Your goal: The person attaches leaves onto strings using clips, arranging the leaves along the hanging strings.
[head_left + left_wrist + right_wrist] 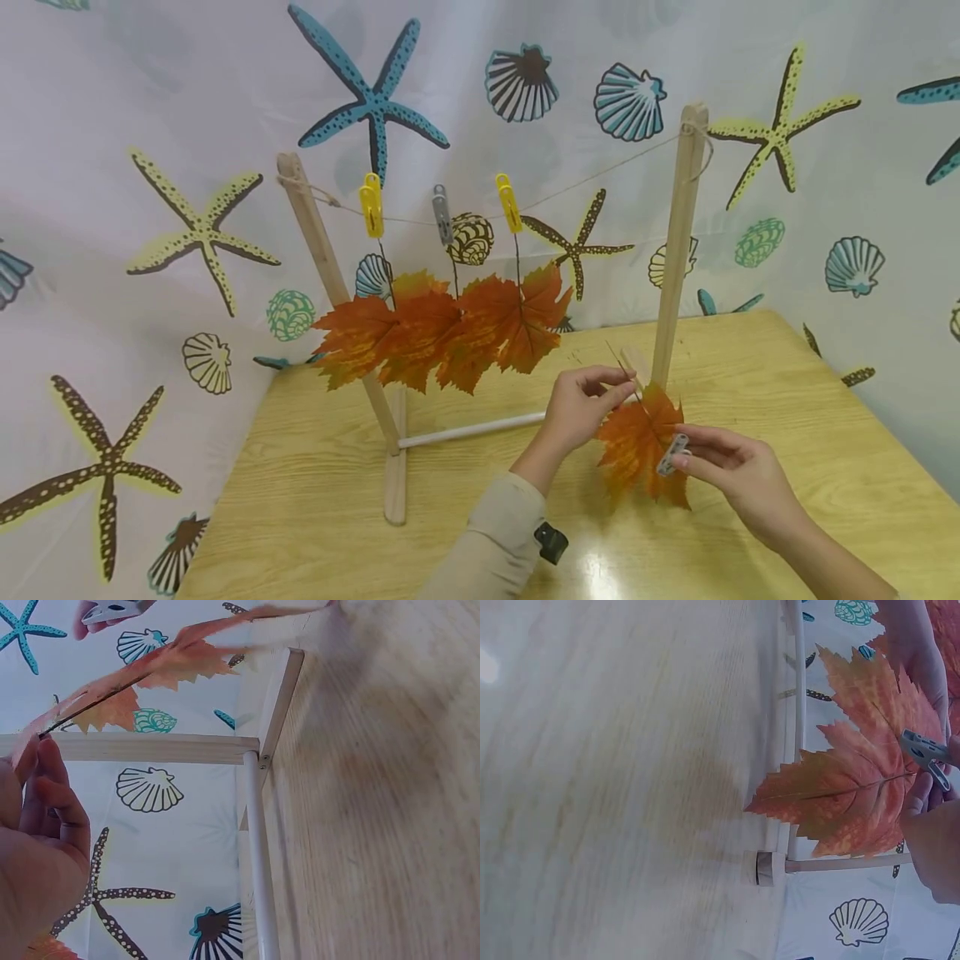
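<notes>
My left hand (pixel 581 408) pinches the thin stem of an orange maple leaf (pixel 637 446) above the wooden table (pixel 337 467); the left wrist view shows my fingers (pixel 45 787) at the stem end of the leaf (pixel 150 671). My right hand (pixel 738 471) holds a grey clothespin (pixel 672 454) against the leaf's right side. In the right wrist view the clothespin (pixel 926 754) lies over the leaf (pixel 847 780). Behind stands a wooden rack (pixel 678 242) with a string (pixel 592 179). Three orange leaves (pixel 442 329) hang from it on two yellow pegs (pixel 371 204) and a grey peg (pixel 442 214).
A white rod (pixel 468 431) joins the rack's two feet on the table. A curtain (pixel 150 167) printed with starfish and shells hangs close behind and to both sides. The table's near part lies bare in front of my arms.
</notes>
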Tool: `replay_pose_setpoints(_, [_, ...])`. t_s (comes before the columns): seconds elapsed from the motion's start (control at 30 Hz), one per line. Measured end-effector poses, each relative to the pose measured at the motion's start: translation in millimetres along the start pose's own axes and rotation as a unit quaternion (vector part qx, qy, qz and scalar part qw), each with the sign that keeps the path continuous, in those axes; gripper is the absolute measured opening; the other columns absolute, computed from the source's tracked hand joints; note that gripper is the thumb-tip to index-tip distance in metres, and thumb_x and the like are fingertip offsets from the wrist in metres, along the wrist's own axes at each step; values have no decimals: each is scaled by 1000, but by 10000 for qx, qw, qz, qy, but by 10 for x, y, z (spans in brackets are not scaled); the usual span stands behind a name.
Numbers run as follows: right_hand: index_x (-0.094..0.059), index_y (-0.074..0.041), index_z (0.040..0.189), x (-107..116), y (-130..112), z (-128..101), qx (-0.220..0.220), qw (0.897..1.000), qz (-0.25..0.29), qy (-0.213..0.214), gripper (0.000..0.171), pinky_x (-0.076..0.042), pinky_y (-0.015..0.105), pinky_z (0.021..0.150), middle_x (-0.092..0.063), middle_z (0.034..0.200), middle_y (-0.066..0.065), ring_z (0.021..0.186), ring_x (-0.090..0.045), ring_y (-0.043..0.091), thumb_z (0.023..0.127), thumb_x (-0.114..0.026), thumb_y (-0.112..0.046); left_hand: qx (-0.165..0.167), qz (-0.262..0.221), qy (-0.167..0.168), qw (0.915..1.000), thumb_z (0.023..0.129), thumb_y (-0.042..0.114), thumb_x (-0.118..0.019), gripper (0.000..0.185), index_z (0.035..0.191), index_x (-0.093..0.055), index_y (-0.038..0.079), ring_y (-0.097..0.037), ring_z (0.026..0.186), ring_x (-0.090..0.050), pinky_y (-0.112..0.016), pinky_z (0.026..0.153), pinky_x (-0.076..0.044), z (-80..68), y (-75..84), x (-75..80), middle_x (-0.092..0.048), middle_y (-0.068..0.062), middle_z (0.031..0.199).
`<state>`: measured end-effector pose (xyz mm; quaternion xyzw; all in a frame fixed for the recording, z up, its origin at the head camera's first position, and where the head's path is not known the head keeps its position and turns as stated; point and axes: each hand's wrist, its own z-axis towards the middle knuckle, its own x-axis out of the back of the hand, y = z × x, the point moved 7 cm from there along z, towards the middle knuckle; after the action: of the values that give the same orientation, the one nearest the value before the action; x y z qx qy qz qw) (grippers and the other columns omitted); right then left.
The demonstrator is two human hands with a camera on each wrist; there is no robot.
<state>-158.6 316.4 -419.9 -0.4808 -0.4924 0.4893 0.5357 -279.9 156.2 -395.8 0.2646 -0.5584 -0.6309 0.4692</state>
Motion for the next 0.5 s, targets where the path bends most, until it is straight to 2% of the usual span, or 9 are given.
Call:
replay_pose_setpoints(0.1, [-53, 1, 127, -15, -3, 18, -160, 9996, -229, -7, 47, -50, 28, 81, -56, 123, 16, 102, -60, 17, 86, -66, -17, -37, 101, -167, 9998, 84, 32, -67, 19, 96, -73, 18, -13, 68, -62, -29, 59, -52, 12, 36, 14, -68, 13, 92])
replay_pose_setpoints(0.17, [-54, -1, 127, -26, -7, 33, -222, 9992, -341, -27, 48, -51, 29, 81, -57, 121, 17, 102, -61, 17, 85, -67, -20, -127, 237, -333, 9991, 84, 33, -67, 19, 95, -74, 19, -13, 66, -61, -29, 57, -52, 34, 42, 20, -67, 15, 90])
replay_pose_setpoints(0.27, [-54, 0, 126, -47, -27, 57, -184, 9993, -295, -109, 47, -51, 33, 81, -57, 120, 20, 102, -61, 18, 85, -68, -18, -108, 516, -582, 9969, 84, 34, -67, 18, 94, -74, 21, -12, 66, -59, -27, 58, -51, 50, 98, 32, -67, 17, 90])
replay_pose_setpoints(0.5, [-54, 2, 125, -101, -114, 111, -41, 9990, -216, -382, 46, -51, 34, 81, -55, 123, 21, 102, -61, 19, 85, -67, -15, 204, 956, -914, 9910, 85, 41, -65, 25, 98, -73, 21, -11, 74, -59, -27, 61, -50, 64, 203, 76, -65, 17, 91])
